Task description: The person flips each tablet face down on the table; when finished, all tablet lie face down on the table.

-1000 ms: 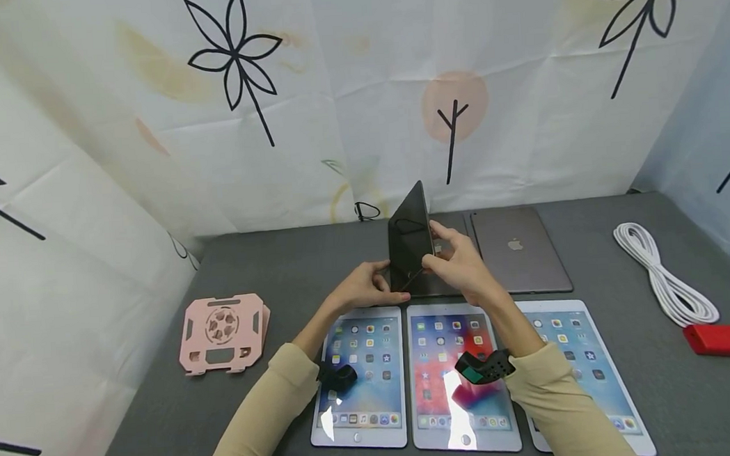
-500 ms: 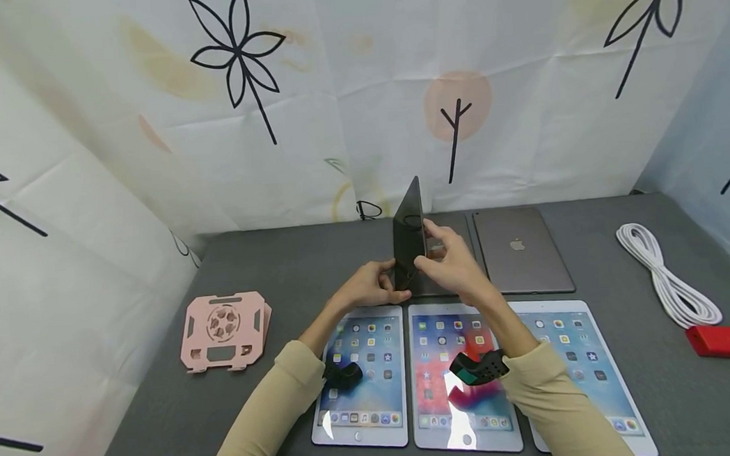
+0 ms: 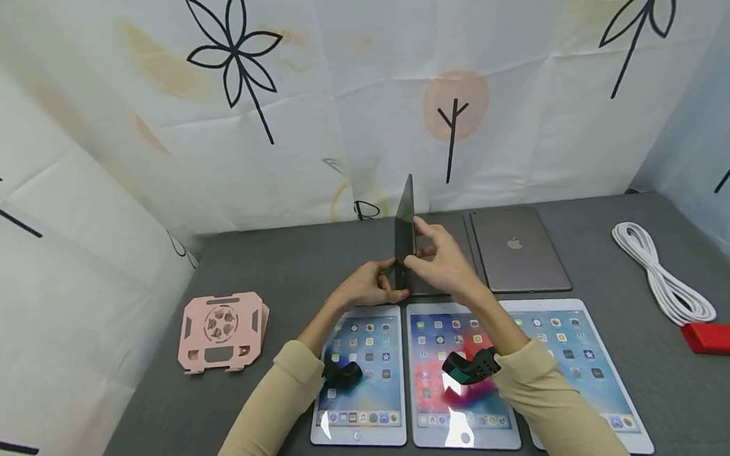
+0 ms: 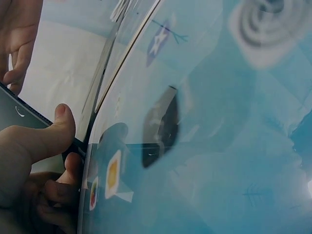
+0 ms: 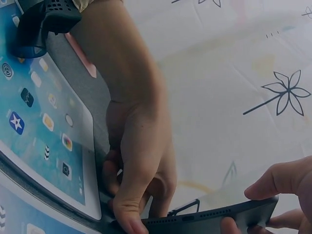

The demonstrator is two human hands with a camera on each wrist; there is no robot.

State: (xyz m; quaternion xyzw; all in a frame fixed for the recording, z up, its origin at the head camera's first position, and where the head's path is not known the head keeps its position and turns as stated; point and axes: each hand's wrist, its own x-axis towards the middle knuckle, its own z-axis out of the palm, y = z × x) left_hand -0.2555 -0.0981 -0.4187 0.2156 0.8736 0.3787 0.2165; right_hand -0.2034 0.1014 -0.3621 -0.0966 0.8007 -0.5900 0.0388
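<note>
A dark grey tablet [image 3: 405, 232] stands on its edge near the back of the table, its black screen turned left. My left hand [image 3: 368, 283] pinches its lower near corner, low over the table. Higher up, my right hand [image 3: 442, 258] grips the same tablet by its near edge and back. In the right wrist view the tablet's edge [image 5: 209, 214] shows speaker holes and a port, with the left hand [image 5: 141, 136] at one end and the right hand [image 5: 287, 190] at the other. The left wrist view shows the left thumb against the tablet [image 4: 22, 109].
Three white tablets with lit screens lie in front: left [image 3: 358, 378], middle [image 3: 428, 336], right [image 3: 573, 355]. Two grey slabs lie behind, one partly hidden [image 3: 455, 221], one with an apple logo [image 3: 517, 260]. A pink stand [image 3: 223, 334], white cable [image 3: 663, 276] and red plug [image 3: 713, 339] flank them.
The upright tablet has turned until its screen shows nearly edge-on, and its top has shifted slightly left. My right hand has moved left with it; the left hand stays at the lower corner.
</note>
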